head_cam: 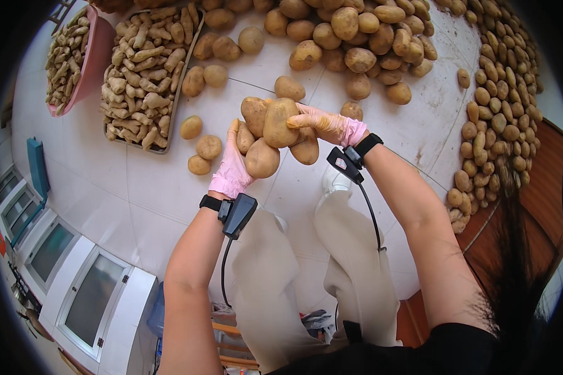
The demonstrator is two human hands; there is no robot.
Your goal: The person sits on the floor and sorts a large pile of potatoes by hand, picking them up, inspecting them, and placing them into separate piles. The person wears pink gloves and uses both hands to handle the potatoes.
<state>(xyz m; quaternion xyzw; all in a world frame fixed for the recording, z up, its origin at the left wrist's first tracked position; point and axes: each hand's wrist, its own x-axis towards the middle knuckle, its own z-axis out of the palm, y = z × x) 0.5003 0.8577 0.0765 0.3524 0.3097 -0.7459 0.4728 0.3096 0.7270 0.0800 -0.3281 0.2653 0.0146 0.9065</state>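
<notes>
Both my hands wear thin pink gloves stained yellow-brown at the fingers. My left hand (232, 166) cups a cluster of potatoes from the left, with a round potato (262, 158) low against the palm. On the right side of the cluster, my right hand (326, 123) grips an oblong potato (281, 123), its thumb across the front. Another potato (254, 115) and several more are bunched between the hands, partly hidden. Just beyond them a single potato (289, 88) lies on the tiled floor, and three small ones, including this potato (209, 147), lie left of my left hand.
A large potato pile (380, 37) lies ahead, and another heap (502, 108) runs down the right. At the left stand a metal tray (172, 136) of ginger and a pink basin (90, 61) of ginger. White cabinets (136, 300) line the lower left.
</notes>
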